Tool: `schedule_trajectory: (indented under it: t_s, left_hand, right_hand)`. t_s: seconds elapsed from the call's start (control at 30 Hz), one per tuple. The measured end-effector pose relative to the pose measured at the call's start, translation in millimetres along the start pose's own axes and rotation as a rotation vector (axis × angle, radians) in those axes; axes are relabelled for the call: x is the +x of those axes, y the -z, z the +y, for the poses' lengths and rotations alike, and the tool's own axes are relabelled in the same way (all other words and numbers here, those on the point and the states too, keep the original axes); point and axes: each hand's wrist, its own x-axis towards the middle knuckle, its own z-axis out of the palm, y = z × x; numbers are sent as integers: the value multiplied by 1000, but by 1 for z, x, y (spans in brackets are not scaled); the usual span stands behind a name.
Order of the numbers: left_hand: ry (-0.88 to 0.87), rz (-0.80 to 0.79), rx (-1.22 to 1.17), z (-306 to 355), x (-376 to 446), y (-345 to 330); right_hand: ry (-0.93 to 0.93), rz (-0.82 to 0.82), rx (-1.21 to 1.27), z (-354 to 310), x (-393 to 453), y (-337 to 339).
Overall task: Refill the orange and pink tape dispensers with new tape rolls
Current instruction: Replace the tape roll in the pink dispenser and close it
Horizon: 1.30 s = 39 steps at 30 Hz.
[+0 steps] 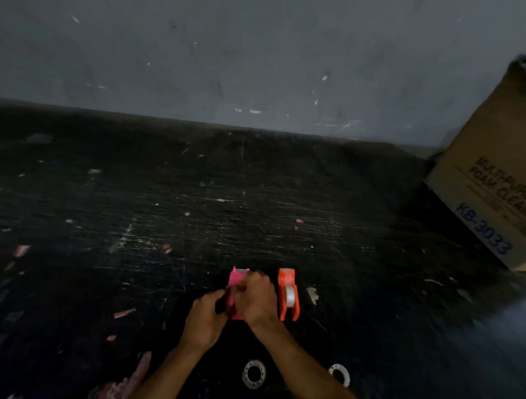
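On the dark, scratched counter our left hand pinches the near left side of the pink dispenser, its grip narrow. Our right hand covers the dispenser's top, fingers curled on it; we cannot tell what sits beneath. Just right of that grip stands the orange dispenser with a white roll inside. Nearer us lie two empty cores. Far right leans a cardboard box

hands: left hand + right hand on pink dispenser | orange dispenser beside, holds roll
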Motion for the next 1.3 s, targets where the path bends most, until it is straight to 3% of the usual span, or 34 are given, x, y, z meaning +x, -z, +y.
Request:
schedule_trajectory:
  t_s: [0.17, 0.27, 0.4, 0.57, 0.67, 0.77, 0.97, 1.17, 1.3]
  left_hand:
    - [-44, 73, -48, 16, -7, 6]
    - [110, 166, -463, 41, -24, 9]
    - [281, 38, -830, 58, -50, 6]
    - [356, -117, -996, 57, -76, 2]
    - [371, -160, -1017, 51, -89, 1]
    - [384, -145, -1018, 44, -99, 5]
    - [398, -110, -1082, 36, -112, 18]
    - [404, -133, -1027, 35, -122, 38]
    - [395, -126, -974, 34, -124, 42]
  right_hand:
    - [113, 174, 88, 8, -14, 5]
    - [209, 214, 225, 16, -31, 12]
    - [287, 164, 338, 21, -75, 19]
    - [259, 154, 400, 35, -114, 16]
    - [181, 241, 455, 49, -130, 22]
    - [82, 266, 321, 78, -139, 24]
    - [94, 101, -128, 110, -147, -1]
    - [188, 146, -139, 94, -140, -8]
    - [216, 26, -288, 75, -132, -15]
